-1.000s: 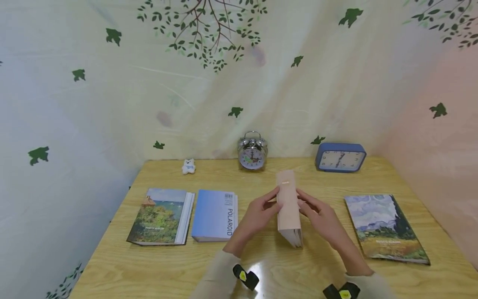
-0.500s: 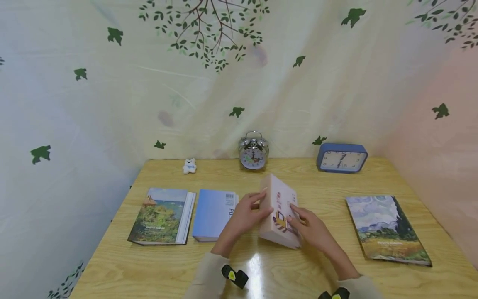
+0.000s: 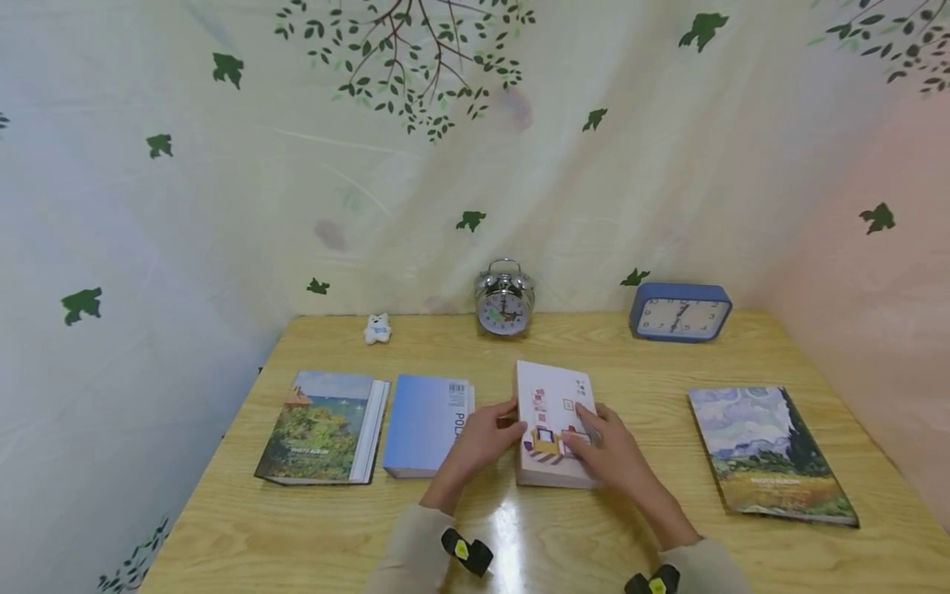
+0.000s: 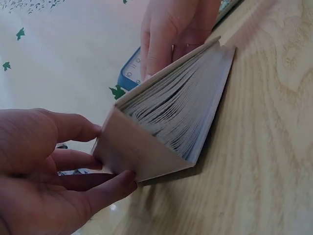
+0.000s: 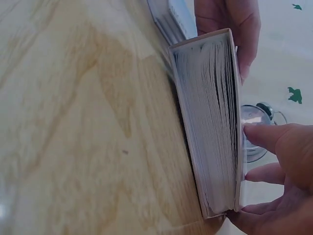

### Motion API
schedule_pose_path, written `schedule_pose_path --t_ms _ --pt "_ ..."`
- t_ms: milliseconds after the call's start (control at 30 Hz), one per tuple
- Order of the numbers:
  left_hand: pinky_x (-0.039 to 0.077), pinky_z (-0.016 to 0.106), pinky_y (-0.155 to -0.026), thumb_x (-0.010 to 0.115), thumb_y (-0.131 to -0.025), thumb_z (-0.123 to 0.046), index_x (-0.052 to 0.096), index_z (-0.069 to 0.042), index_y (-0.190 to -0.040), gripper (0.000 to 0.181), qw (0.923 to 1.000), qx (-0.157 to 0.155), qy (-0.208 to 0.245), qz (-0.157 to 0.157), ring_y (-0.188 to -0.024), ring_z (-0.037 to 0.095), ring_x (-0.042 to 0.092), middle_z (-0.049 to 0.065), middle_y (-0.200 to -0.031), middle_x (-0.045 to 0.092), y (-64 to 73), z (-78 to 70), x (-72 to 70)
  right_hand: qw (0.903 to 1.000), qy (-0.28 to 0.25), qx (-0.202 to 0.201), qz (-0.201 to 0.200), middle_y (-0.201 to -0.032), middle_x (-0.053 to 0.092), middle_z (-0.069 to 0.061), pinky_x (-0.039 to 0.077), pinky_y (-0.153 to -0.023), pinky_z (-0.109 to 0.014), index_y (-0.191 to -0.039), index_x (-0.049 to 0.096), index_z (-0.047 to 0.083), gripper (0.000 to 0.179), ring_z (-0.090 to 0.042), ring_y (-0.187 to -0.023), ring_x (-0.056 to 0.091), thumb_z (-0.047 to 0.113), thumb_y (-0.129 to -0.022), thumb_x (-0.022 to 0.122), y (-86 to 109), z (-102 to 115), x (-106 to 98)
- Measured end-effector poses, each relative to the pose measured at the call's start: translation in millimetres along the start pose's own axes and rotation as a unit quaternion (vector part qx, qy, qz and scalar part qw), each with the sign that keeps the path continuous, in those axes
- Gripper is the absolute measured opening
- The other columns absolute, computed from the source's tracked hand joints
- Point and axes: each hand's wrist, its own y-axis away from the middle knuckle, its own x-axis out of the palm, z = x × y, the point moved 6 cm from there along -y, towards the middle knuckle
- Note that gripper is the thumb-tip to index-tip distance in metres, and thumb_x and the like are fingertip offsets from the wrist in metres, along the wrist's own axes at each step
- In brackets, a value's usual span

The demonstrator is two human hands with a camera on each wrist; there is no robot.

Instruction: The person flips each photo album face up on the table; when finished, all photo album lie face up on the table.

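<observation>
A thick photo album (image 3: pixel 552 384) with a pale cover and small red and yellow drawings lies cover up, low at the table's middle. My left hand (image 3: pixel 482 437) holds its spine, thumb and fingers at the edges of the pink spine (image 4: pixel 134 149) in the left wrist view. On the opposite side, my right hand (image 3: pixel 612 445) grips the album's right edge, with the thumb on the printed cover. The right wrist view shows the closely packed pages (image 5: pixel 208 127) between the covers. Beside the left hand sits a blue Polaroid album (image 3: pixel 419 425).
A landscape-covered photo album (image 3: pixel 319 429) lies at the far left, another painted album (image 3: pixel 772 454) at the right. Along the back stand a white bear figurine (image 3: pixel 377 328), a silver alarm clock (image 3: pixel 505 305) and a blue clock (image 3: pixel 680 313). A leaf-print cloth (image 3: pixel 416 206) hangs behind the table.
The album has turned from standing with its spine facing up to lying with its printed cover up. Both hands turned it and moved slightly left.
</observation>
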Motion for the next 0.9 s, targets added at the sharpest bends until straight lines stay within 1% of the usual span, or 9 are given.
schedule_pose_path --t_ms 133,300,467,567,667,733,800,833,900 --pt "0.044 0.044 -0.103 0.059 -0.095 -0.022 0.044 -0.008 -0.142 0.051 1.0000 0.003 0.001 -0.006 -0.120 0.029 0.057 0.011 -0.136 0.057 -1.9 4.9 1.2 1.0000 0.004 -0.004 0.003 -0.153 0.019 -0.030 0.024 -0.108 -0.066 -0.149 0.034 0.010 0.064 -0.052 -0.138 0.020 0.038 -0.095 0.057 0.6 0.2 2.3" --pt "0.043 0.044 -0.104 0.057 -0.096 -0.018 0.044 -0.005 -0.142 0.050 0.9998 0.021 0.005 -0.004 -0.121 0.030 0.057 0.015 -0.135 0.056 -2.8 5.8 -2.4 0.9997 0.009 -0.023 -0.003 -0.153 0.022 -0.028 0.025 -0.108 -0.065 -0.148 0.036 0.010 0.063 -0.051 -0.139 0.022 0.036 -0.095 0.058 2.9 2.0 2.4" --pt "0.044 0.045 -0.103 0.054 -0.097 -0.019 0.046 -0.003 -0.141 0.047 0.9998 0.004 0.016 -0.014 -0.123 0.031 0.055 0.016 -0.136 0.055 -3.5 8.7 -6.1 0.9997 0.007 -0.022 0.003 -0.153 0.024 -0.026 0.026 -0.108 -0.065 -0.149 0.035 0.009 0.064 -0.050 -0.139 0.023 0.039 -0.096 0.056 5.5 -0.2 2.6" --pt "0.043 0.046 -0.104 0.055 -0.097 -0.022 0.044 -0.001 -0.141 0.050 0.9988 -0.010 0.019 -0.045 -0.124 0.033 0.053 0.018 -0.137 0.053 -4.0 10.1 -9.6 0.9997 -0.008 -0.021 0.005 -0.154 0.023 -0.026 0.026 -0.109 -0.063 -0.149 0.035 0.009 0.063 -0.049 -0.139 0.024 0.038 -0.096 0.055 6.5 -2.5 0.8" --pt "0.043 0.048 -0.103 0.058 -0.095 -0.023 0.043 0.002 -0.141 0.054 0.9955 0.000 0.005 -0.095 -0.123 0.036 0.053 0.021 -0.138 0.051 -4.9 7.3 -14.1 0.9995 -0.023 -0.020 0.001 -0.154 0.024 -0.025 0.026 -0.110 -0.062 -0.148 0.036 0.009 0.061 -0.048 -0.139 0.025 0.037 -0.097 0.055 8.5 -5.8 -4.3" --pt "0.045 0.048 -0.101 0.060 -0.093 -0.021 0.044 0.002 -0.140 0.054 0.9909 0.021 -0.004 -0.133 -0.122 0.037 0.054 0.023 -0.137 0.051 -4.6 1.5 -17.3 0.9992 -0.027 -0.026 -0.010 -0.152 0.027 -0.026 0.029 -0.108 -0.061 -0.147 0.038 0.006 0.060 -0.048 -0.137 0.031 0.035 -0.097 0.055 10.9 -8.1 -10.1" --pt "0.047 0.046 -0.099 0.062 -0.092 -0.020 0.047 0.002 -0.137 0.053 0.9847 0.053 -0.006 -0.166 -0.121 0.038 0.054 0.023 -0.135 0.051 -3.6 -7.4 -19.4 0.9987 -0.027 -0.035 -0.025 -0.151 0.029 -0.027 0.034 -0.106 -0.061 -0.145 0.039 0.004 0.058 -0.048 -0.132 0.038 0.033 -0.097 0.055 13.7 -11.2 -17.5" --pt "0.048 0.044 -0.098 0.063 -0.092 -0.019 0.048 0.002 -0.136 0.052 0.9820 0.070 -0.005 -0.176 -0.121 0.037 0.054 0.023 -0.134 0.052 -3.4 -12.4 -19.8 0.9982 -0.025 -0.043 -0.034 -0.149 0.030 -0.028 0.037 -0.103 -0.060 -0.145 0.040 0.002 0.057 -0.048 -0.128 0.042 0.031 -0.098 0.055 15.3 -12.9 -21.9" --pt "0.050 0.041 -0.097 0.064 -0.092 -0.019 0.049 0.002 -0.135 0.050 0.9791 0.096 0.003 -0.179 -0.121 0.036 0.054 0.022 -0.134 0.052 -2.4 -22.9 -18.0 0.9970 -0.023 -0.054 -0.050 -0.148 0.031 -0.031 0.041 -0.098 -0.060 -0.143 0.040 -0.002 0.056 -0.050 -0.122 0.048 0.029 -0.099 0.053 18.1 -18.1 -31.6"
